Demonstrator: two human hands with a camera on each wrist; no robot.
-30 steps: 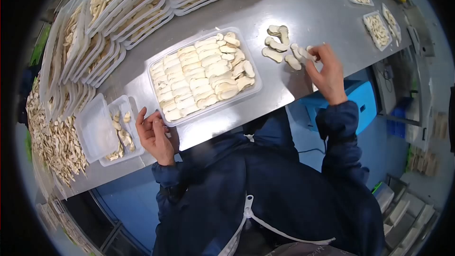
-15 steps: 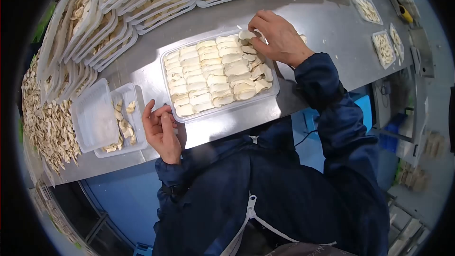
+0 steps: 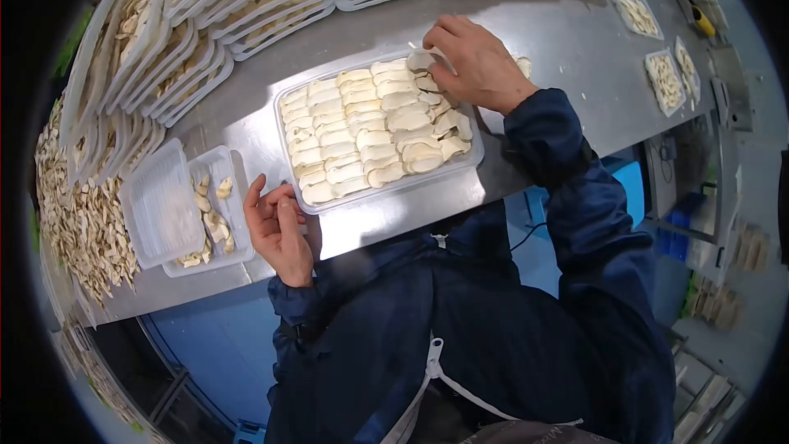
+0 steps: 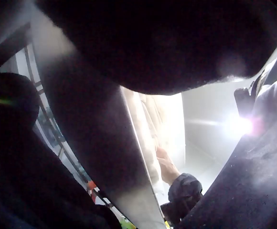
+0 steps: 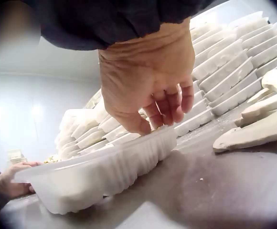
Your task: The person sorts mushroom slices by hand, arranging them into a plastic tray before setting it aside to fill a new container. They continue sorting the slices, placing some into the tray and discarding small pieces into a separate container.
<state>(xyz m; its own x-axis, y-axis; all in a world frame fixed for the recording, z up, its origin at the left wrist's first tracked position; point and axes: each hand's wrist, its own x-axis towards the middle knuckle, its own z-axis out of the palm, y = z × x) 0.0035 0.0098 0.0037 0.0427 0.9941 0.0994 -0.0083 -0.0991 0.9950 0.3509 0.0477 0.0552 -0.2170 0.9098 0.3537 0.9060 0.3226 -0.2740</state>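
Observation:
A clear plastic tray (image 3: 479,156) holds rows of overlapping pale mushroom slices (image 3: 374,133). At its far right corner the right hand (image 3: 485,66) pinches a pale slice (image 3: 420,60) between thumb and fingers, against the end of a row. In the right wrist view the right hand (image 5: 150,78) reaches down over the tray wall (image 5: 88,183), its fingertips partly hidden behind the rim. The left hand (image 3: 282,234) rests beside the near left corner, fingers loosely bent, with no slice in it; whether it touches the tray cannot be told. The left wrist view is mostly dark sleeve.
Stacked trays of slices (image 3: 279,25) line the table's back. At left stand an empty-looking tray (image 3: 164,205), a tray with several pieces (image 3: 215,261) and a heap of slices (image 3: 82,222). Loose slices (image 5: 258,126) lie right of the tray; small filled trays (image 3: 664,82) stand far right.
The right hand has moved left from the loose slices to the tray's far right corner, carrying a slice. The left hand has stayed by the near left corner.

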